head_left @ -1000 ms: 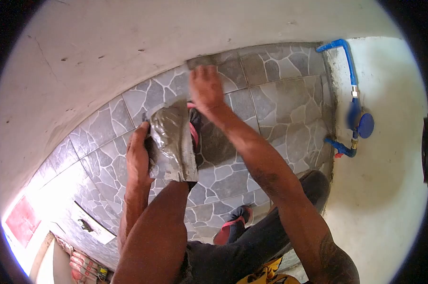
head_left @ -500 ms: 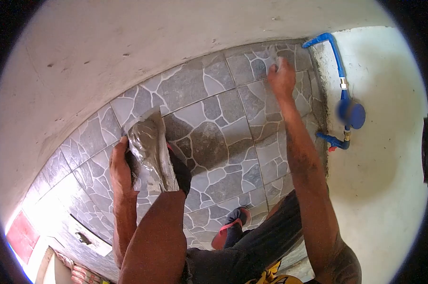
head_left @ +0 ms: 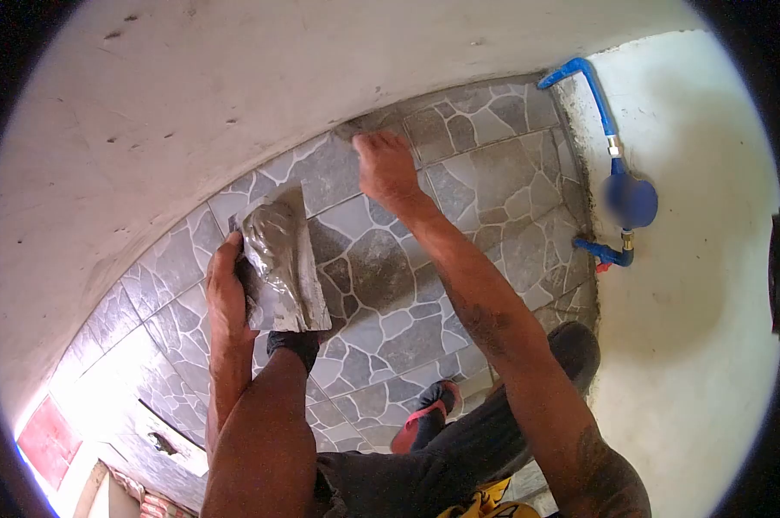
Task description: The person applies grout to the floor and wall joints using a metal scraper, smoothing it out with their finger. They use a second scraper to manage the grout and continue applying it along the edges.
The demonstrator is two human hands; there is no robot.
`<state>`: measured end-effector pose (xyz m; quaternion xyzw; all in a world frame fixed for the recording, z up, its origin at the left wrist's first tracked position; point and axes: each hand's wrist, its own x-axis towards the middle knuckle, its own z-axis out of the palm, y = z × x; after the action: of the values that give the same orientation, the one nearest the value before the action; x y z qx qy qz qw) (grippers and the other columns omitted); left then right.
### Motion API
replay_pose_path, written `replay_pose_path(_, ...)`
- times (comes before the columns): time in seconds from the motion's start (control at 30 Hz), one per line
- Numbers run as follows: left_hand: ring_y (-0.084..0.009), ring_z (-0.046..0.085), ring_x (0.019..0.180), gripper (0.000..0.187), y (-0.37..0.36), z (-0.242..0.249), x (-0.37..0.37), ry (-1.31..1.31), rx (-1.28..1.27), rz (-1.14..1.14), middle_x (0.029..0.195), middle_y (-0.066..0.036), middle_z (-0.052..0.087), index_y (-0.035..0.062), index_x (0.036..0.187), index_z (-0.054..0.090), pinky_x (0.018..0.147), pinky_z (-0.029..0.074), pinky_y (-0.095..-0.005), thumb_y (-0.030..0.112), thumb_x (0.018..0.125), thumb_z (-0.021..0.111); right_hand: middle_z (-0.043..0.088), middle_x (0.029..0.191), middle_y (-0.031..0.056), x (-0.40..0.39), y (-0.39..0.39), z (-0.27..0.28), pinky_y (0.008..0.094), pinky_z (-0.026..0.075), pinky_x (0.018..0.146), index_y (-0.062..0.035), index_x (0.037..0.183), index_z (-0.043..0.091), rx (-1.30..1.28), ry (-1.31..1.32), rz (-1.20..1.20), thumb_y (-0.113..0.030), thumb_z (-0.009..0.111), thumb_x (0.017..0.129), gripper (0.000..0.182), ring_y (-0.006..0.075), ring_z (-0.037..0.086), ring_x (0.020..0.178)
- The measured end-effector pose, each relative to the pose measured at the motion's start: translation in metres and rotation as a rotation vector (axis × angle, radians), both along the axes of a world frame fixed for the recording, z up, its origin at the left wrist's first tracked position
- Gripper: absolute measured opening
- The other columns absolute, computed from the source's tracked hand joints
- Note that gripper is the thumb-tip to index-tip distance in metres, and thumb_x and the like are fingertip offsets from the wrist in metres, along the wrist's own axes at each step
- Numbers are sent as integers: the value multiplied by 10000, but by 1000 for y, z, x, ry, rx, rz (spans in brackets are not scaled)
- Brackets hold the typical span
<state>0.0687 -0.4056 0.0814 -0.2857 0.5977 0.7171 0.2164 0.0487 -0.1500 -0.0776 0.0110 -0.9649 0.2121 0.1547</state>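
My left hand (head_left: 227, 289) is closed along the left edge of a flat metal plate (head_left: 316, 302), whose underside is hidden. A wet, shiny mound of grey mortar (head_left: 273, 246) lies on top of the plate. Near the joint where the floor meets the far wall, my right hand (head_left: 388, 168) is closed, knuckles up. A small greyish, blurred thing shows just beyond its fingers, but I cannot make out what it is. Under both hands spreads the grey stone-pattern tiled floor (head_left: 411, 341) with white lines.
The pale wall (head_left: 234, 78) curves along the far side. Blue pipes (head_left: 604, 99) and a round blue meter (head_left: 638, 202) are fixed to the right wall (head_left: 692, 293). A foot in a red flip-flop (head_left: 420, 421) stands on the tiles. A white plate with a dark hole (head_left: 170, 440) lies at lower left.
My right hand has moved left along the wall's foot, from near the right corner toward the middle. The left hand and its mortar-loaded plate have stayed almost in place.
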Motion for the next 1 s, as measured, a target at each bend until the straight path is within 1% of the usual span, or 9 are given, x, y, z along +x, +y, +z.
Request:
replay_pose_path(0.13,-110,551,665,283,-6,-7,4,10,36,-7,800,-23,598,7,965,621,604,444,-249,264,926,511,611,851,162,7,15,-9,475,463,720,-42,933,575,-42,49,-59,-31,589,711,223,353,585,852)
replay_pose_path(0.2,-105,527,646,291,-17,-12,11,44,8,-17,792,-13,586,13,962,621,593,424,-247,283,924,520,610,875,187,19,52,-20,484,471,722,-25,979,582,256,76,-123,-72,579,753,231,368,578,841)
replay_pose_path(0.3,-103,519,644,295,-25,-8,23,-8,-121,73,790,-8,582,17,960,620,592,416,-247,293,922,523,607,877,201,13,68,-4,489,475,737,-21,994,580,140,10,-358,-155,620,748,284,385,574,849)
replay_pose_path(0.37,-137,562,801,343,-43,-12,31,-29,-98,52,932,-48,613,-2,1062,611,729,449,-269,298,946,492,602,865,203,8,58,-6,492,477,733,-20,1009,576,132,-101,-359,-154,635,731,314,387,570,856)
replay_pose_path(0.57,-149,579,879,353,-63,-8,39,35,-44,113,996,-59,628,-5,1105,606,813,458,-283,292,958,487,556,916,155,-12,-85,-24,454,475,713,-65,900,564,195,170,-142,-160,684,655,288,343,548,888)
replay_pose_path(0.73,-153,584,894,355,-76,-20,42,40,-73,159,1005,-61,627,-7,1112,605,824,458,-286,288,958,483,598,937,160,-28,-148,3,436,483,748,-45,957,617,126,-143,-14,-161,628,761,228,330,568,940)
replay_pose_path(0.83,-100,543,722,279,-67,-17,42,29,-71,222,833,-10,602,40,967,639,672,428,-241,291,935,522,632,877,114,-6,-100,6,388,483,722,-19,1016,615,-422,-244,152,-208,615,847,253,241,602,833)
replay_pose_path(0.9,-94,535,688,262,-84,-47,48,-26,-86,216,809,-1,593,44,947,632,626,430,-248,278,941,513,655,811,94,16,-55,35,330,476,673,-23,1058,605,-710,-535,-5,-292,615,866,331,200,613,720)
replay_pose_path(1.0,-109,557,678,266,-76,-43,41,-42,110,234,800,-14,594,29,960,613,598,454,-259,266,951,492,619,827,32,37,-45,81,274,434,665,-13,1080,608,-947,-571,-62,-334,639,867,387,104,523,728)
